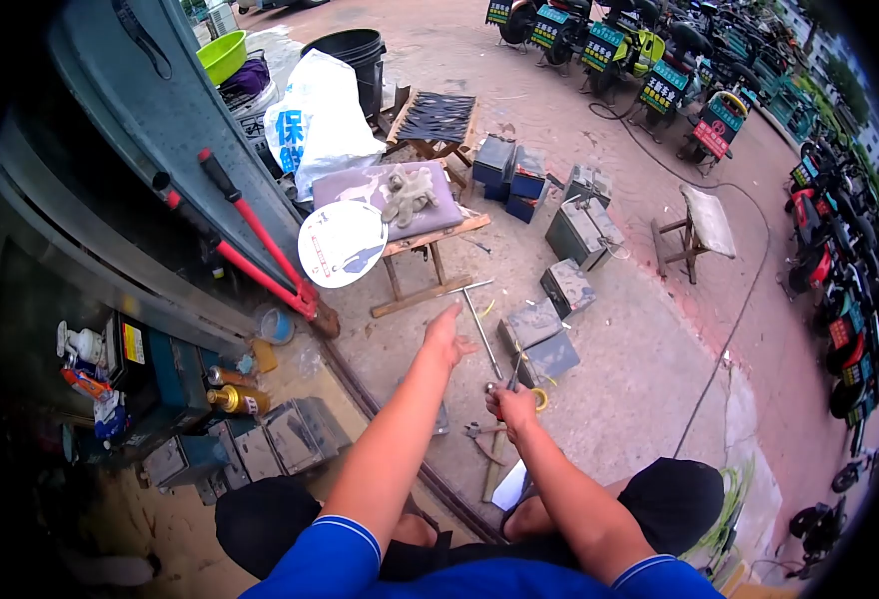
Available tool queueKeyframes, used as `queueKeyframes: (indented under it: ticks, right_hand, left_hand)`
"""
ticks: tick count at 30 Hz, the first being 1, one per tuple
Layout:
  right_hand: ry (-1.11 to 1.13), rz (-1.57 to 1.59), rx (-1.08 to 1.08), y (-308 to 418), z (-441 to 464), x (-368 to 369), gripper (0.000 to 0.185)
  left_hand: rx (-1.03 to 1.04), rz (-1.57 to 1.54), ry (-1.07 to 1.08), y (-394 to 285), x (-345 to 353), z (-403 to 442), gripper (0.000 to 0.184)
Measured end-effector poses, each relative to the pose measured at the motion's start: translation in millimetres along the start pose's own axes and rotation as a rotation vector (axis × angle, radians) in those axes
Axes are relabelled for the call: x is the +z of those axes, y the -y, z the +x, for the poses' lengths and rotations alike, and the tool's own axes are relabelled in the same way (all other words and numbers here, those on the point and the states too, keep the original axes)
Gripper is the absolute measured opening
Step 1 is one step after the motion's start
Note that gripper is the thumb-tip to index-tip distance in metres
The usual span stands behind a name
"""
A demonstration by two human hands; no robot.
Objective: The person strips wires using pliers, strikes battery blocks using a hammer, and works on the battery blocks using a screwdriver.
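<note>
My left hand (443,337) is stretched forward over the concrete, fingers apart, with nothing in it. Just beyond it lies a long metal T-handle wrench (480,324), whose lower end comes close to my right hand (510,403). That hand is closed around a small red-handled tool (500,410) with a dark tip; its exact kind is hidden by the fingers. A yellow ring like a tape roll (541,399) shows beside the right hand. Below it, pliers (485,445) and a wooden handle (494,479) lie on the ground. Two grey batteries (547,357) sit ahead of the right hand.
More batteries (581,232) stand farther out. A low stool (415,230) carries gloves (410,195) and a round fan (343,245). Red bolt cutters (260,240) lean at the left doorway. A smaller stool (697,228), a cable (759,270) and parked scooters (662,88) are right.
</note>
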State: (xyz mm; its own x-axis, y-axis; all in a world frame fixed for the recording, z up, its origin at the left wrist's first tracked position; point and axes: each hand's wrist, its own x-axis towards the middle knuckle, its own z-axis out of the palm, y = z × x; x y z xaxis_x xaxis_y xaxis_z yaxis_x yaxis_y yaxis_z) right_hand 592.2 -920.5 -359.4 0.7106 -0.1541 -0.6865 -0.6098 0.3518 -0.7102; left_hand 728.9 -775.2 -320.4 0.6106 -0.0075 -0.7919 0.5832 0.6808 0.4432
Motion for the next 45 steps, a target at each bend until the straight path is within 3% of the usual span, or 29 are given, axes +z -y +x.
queueKeyframes:
  ticks: [2,4,6,8,17,22,25,28,29,31,37,45]
  right_hand:
    - [-0.06,0.021,-0.017,-4,3,-5,0.01]
    - [-0.103,-0.057,-0.051,3,10,-10,0.011]
    - [-0.139,-0.136,-0.07,10,7,-7,0.011]
    - [-0.102,0.109,-0.133,50,-18,4,0.013]
    - [0.034,0.129,-0.264,213,-152,3,0.026]
    - [-0.065,-0.061,-0.505,259,-222,-28,0.028]
    - [-0.143,-0.023,-0.534,252,-214,-41,0.025]
    - [-0.093,0.147,-0.382,247,-212,-40,0.024]
    - [-0.111,0.152,-0.362,249,-214,-37,0.024]
    - [-0.011,0.212,-0.312,251,-222,-34,0.023]
    - [-0.029,0.222,-0.413,258,-232,-36,0.024]
    - [-0.09,0.211,-0.353,247,-222,-49,0.026]
  left_hand:
    - [0.361,0.653,-0.29,2,-5,24,0.09]
    - [0.47,1.127,-0.555,14,-27,-7,0.123]
    - [0.471,1.301,-0.758,47,-63,-28,0.126]
    - [0.277,1.408,-0.915,84,-98,-23,0.13]
    - [0.335,1.501,-0.967,98,-112,-26,0.123]
    - [0.373,1.511,-0.957,93,-119,-23,0.113]
    - [0.413,1.544,-0.79,84,-133,-19,0.107]
    - [0.688,1.974,-0.016,49,-142,-37,0.1]
    - [0.664,1.989,0.001,35,-135,-39,0.1]
    - [0.767,2.396,0.499,34,-130,-40,0.104]
    - [0.734,2.152,0.425,49,-132,-20,0.11]
    - [0.627,2.148,0.355,52,-125,-11,0.109]
